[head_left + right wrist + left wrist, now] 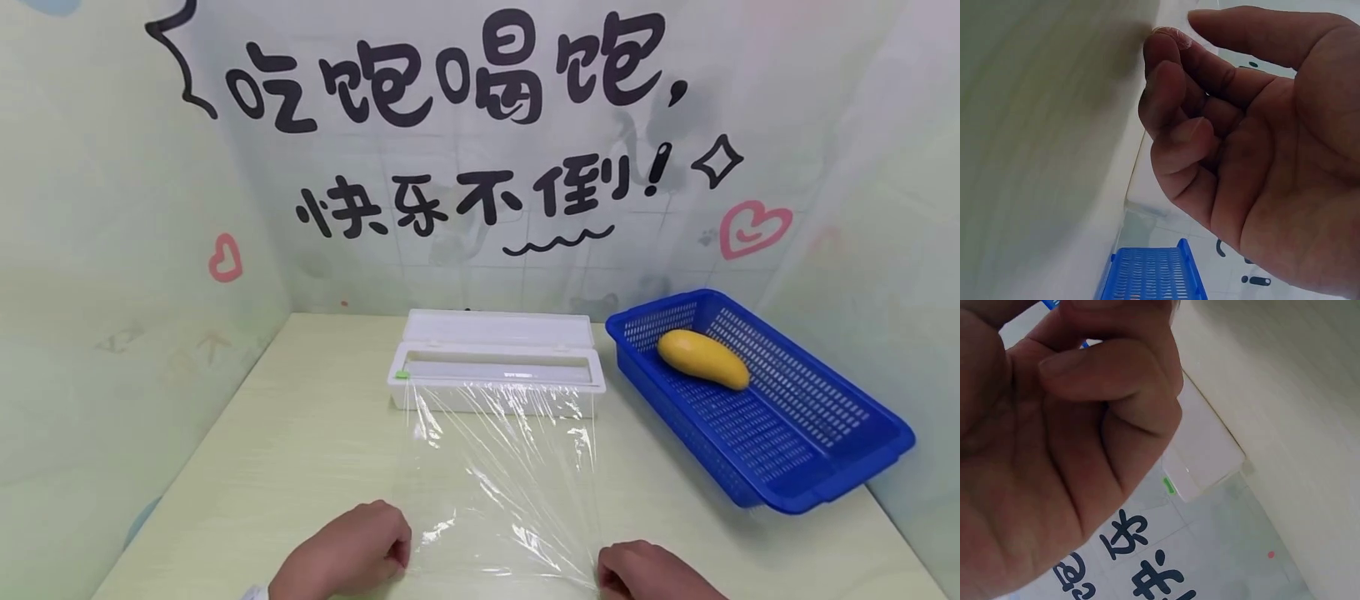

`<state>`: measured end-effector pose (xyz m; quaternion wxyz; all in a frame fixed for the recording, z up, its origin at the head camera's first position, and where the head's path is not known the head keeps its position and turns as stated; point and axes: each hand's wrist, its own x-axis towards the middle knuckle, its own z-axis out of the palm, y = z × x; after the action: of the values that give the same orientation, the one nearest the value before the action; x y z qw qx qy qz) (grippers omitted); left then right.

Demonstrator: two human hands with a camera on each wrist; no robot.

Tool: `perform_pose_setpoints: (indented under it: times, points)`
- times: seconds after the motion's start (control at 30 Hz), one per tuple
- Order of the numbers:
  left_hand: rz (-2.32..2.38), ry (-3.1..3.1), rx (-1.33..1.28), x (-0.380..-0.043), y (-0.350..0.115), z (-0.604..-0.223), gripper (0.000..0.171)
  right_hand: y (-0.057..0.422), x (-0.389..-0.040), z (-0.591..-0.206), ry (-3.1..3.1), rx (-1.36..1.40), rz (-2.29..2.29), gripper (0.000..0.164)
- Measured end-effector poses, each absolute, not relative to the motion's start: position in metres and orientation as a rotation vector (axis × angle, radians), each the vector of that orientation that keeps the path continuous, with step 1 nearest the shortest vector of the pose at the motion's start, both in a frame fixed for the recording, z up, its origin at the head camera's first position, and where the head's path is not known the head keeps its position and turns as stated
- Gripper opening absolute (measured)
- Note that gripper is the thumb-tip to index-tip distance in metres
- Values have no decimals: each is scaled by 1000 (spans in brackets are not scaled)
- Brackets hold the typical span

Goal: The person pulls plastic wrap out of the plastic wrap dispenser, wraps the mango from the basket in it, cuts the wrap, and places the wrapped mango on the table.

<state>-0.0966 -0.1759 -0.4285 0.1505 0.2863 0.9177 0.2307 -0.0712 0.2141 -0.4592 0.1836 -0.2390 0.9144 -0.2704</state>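
A sheet of clear cling film (487, 492) runs from a white wrap dispenser box (495, 398) down over the table to both hands. My left hand (352, 546) grips the film's near left corner with curled fingers. At the near right corner my right hand (651, 571) holds the film, its fingers curled too. A crinkled bit of film (1175, 39) shows at the right index fingertip in the right wrist view, close to the thumb. Lid raised at the back, the box shows a white roll (495, 371) inside and a small green cutter tab (402, 374) at its left end.
To the right stands a blue plastic basket (780, 492), set at an angle, with a yellow mango (703, 358) inside. Printed wall sheets (480, 275) enclose the pale wooden table (300, 417) at the back and on both sides.
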Motion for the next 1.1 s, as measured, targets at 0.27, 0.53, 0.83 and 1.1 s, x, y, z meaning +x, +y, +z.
perform_pose_setpoints:
  times: [0.27, 0.53, 0.83, 1.1]
  points:
    - [642, 2713, 737, -102, -171, -440, 35, 215, -75, -456, 2607, -787, -752, 26]
    - [624, 2730, 752, -102, -170, -440, 30, 213, -76, -452, 2608, -750, -698, 16]
    - [583, 2811, 760, -100, -166, -429, 23, 211, -75, -448, 2559, -633, -697, 4]
    - [554, 2950, 846, -99, -162, -422, 20, 215, -75, -434, 2535, -547, -700, 23]
